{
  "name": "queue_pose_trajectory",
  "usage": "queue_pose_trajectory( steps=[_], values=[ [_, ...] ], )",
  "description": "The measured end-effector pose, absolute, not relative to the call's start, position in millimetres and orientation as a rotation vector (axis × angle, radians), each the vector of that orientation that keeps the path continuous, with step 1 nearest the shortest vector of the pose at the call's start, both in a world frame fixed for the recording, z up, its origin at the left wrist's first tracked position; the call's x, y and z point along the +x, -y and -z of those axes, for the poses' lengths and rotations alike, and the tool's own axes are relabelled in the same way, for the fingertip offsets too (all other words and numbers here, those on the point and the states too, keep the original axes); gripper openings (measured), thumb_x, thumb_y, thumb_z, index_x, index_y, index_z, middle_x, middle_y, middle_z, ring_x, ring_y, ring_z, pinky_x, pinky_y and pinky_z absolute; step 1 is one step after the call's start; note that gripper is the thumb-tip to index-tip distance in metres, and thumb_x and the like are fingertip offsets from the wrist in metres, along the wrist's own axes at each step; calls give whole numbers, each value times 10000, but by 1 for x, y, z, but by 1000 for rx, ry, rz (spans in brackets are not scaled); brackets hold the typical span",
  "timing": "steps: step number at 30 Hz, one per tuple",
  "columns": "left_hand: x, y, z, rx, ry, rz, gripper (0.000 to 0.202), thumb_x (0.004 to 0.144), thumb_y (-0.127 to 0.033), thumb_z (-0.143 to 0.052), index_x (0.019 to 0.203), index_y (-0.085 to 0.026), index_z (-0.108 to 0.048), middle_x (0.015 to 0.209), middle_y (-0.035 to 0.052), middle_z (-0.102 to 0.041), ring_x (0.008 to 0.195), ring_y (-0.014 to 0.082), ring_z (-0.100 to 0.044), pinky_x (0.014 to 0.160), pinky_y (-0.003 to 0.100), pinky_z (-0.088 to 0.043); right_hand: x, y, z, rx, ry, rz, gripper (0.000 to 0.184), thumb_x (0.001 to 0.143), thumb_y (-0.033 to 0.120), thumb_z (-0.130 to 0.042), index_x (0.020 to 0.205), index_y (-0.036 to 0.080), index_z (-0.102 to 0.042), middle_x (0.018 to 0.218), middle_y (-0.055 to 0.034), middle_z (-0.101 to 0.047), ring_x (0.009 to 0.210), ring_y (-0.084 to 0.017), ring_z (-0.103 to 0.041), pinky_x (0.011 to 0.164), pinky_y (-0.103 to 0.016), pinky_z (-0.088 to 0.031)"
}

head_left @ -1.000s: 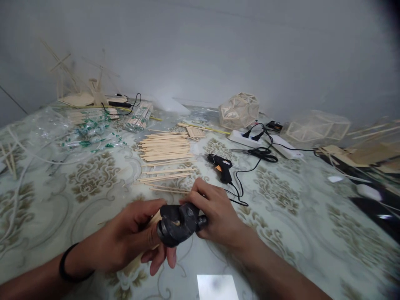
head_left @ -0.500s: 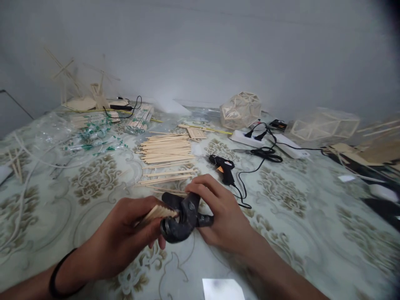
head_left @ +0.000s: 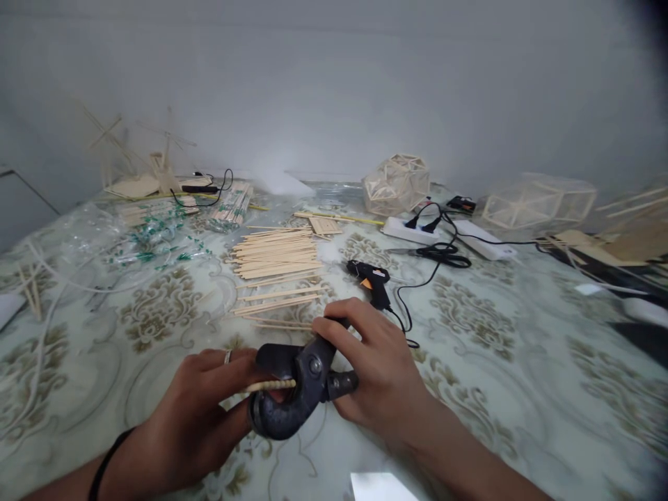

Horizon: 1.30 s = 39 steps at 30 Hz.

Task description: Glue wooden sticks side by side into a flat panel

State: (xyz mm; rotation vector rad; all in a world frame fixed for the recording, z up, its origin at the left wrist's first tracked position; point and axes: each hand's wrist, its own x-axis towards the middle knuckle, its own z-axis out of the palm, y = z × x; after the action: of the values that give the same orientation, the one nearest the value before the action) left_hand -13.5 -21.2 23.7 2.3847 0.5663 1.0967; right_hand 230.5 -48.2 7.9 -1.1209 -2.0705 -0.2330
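Note:
My left hand point(head_left: 201, 410) is closed on a small bundle of wooden sticks point(head_left: 271, 385), pinched between thumb and fingers. The sticks' ends lie between the jaws of a dark metal cutter point(head_left: 307, 379). Wrapped round the cutter's handles is my right hand point(head_left: 373, 358), at the middle front. The cutter's jaws look parted around the sticks. Beyond both hands, many loose wooden sticks point(head_left: 276, 254) lie in a rough pile on the patterned tablecloth.
Right of the pile lies a black glue gun point(head_left: 370, 278), its cord curling toward my right hand. Scissors point(head_left: 443, 257) and a power strip point(head_left: 412, 231) sit behind it. Stick-built polyhedra point(head_left: 396, 184) stand near the wall. Plastic-wrapped stick packs point(head_left: 229, 207) lie at the back left.
The cutter has come slightly lower and to the left, its jaws wider apart around the sticks. My left hand has shifted down and left, and the sticks appear flatter.

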Motion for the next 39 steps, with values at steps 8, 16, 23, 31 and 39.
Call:
queue_pose_trajectory(
  steps=[8,16,23,31,39],
  values=[
    [-13,20,-26,2354,-530,-1099,83,1049,-297,-641,1014,-257,-706,744,-31,-781,511,104,-634,494,210,-419,228,50,-11,-1149,2080,190,211,724,105,-555,888,193,-654,894,-76,-623,755,-213,-575,657,-343,-452],
    [-14,22,-36,2254,-568,-1000,227,1051,-429,-664,939,-265,-775,687,-17,-785,492,113,-646,497,213,-431,226,51,-10,-1126,2105,100,109,810,119,-573,812,209,-634,783,-21,-549,651,-167,-493,591,-298,-373],
    [-14,20,-37,1867,-616,-717,282,1059,-395,-647,899,-230,-810,701,15,-810,555,132,-734,572,187,-553,227,49,-3,-1060,2016,-38,196,845,137,-575,756,257,-447,685,40,-457,565,-137,-467,506,-281,-306],
    [-4,25,-32,1449,-749,-668,418,1027,-551,-666,858,-180,-756,676,64,-814,577,183,-790,580,220,-629,239,42,-4,-1114,1913,-190,308,792,76,-602,1057,233,-602,992,-61,-647,889,-220,-666,756,-341,-553],
    [-7,25,-22,1345,-667,-685,409,1063,-504,-633,896,-139,-710,632,56,-782,500,140,-731,530,172,-585,235,40,9,-1131,2028,-160,502,740,89,-629,1228,202,-600,1143,-147,-673,1021,-315,-684,859,-480,-598]
  ],
)
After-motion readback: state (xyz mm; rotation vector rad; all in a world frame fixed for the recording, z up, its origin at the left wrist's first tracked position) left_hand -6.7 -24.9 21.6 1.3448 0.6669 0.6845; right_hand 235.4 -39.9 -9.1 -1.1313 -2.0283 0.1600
